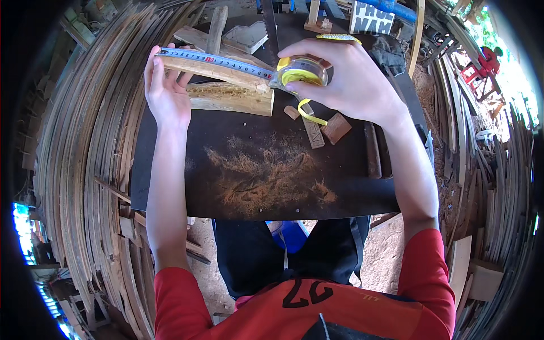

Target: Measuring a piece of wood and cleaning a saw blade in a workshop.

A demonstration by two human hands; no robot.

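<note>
My left hand (169, 101) pinches the left end of a light wooden strip (224, 73), with the hooked end of the tape blade (218, 60) at its fingertips. The blade is pulled out along the strip's length. At the other end my right hand (362, 82) grips the yellow, clear-sided tape measure (304, 71), its yellow wrist strap dangling below. Just under the strip, a thicker rough piece of wood (235, 100) lies on the dark tabletop (170, 187).
Wood offcuts (246, 37) lie at the table's far side, and small blocks (336, 128) right of centre. Sawdust (272, 178) covers the near middle. A dark bar (373, 150) rests near the right edge. Long stacked wooden strips (93, 141) flank the left, with more (481, 187) at the right.
</note>
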